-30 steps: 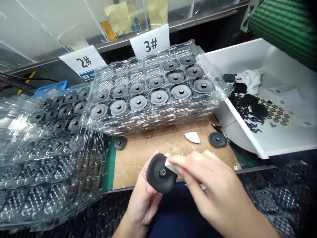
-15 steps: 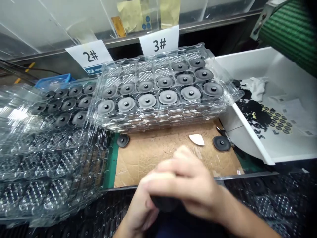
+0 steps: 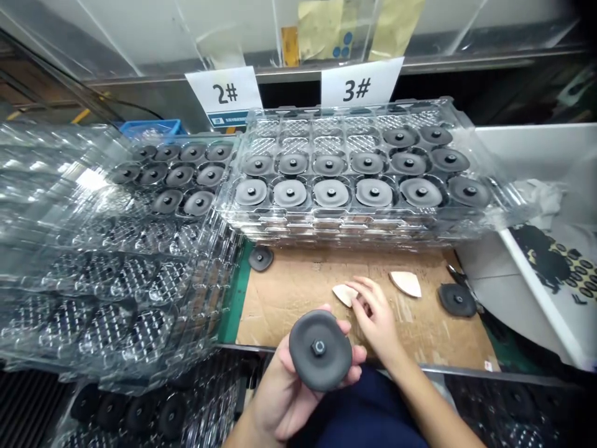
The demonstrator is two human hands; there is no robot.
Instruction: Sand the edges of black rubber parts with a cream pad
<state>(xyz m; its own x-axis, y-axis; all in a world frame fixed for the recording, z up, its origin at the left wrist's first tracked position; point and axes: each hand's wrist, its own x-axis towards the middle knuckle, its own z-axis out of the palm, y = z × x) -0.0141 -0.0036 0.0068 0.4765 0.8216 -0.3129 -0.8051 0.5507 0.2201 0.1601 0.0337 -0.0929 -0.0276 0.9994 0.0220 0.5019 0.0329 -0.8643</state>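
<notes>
A black rounded disc with a hex nut at its centre [image 3: 319,367] faces up in my left hand [image 3: 289,395], the fingers wrapped round its edge. Just to its right, my right hand [image 3: 375,317] reaches over the cardboard and pinches a small white wedge-shaped piece [image 3: 344,294] at its right end. A second white wedge-shaped piece [image 3: 405,284] lies on the cardboard [image 3: 289,298] to the right of that hand. One loose black disc [image 3: 260,258] rests at the cardboard's left edge, another [image 3: 457,300] at its right.
Behind the cardboard stands a stack of clear trays [image 3: 326,218] holding several black discs. More stacked clear trays [image 3: 125,280] fill the left. A white bin [image 3: 541,292] with black scraps stands at the right. Paper signs 2# [image 3: 224,93] and 3# [image 3: 359,84] hang behind.
My hands were together over the disc; they are now apart. The left holds the disc face up, and the right has a white wedge-shaped piece at the cardboard. The view has swung left.
</notes>
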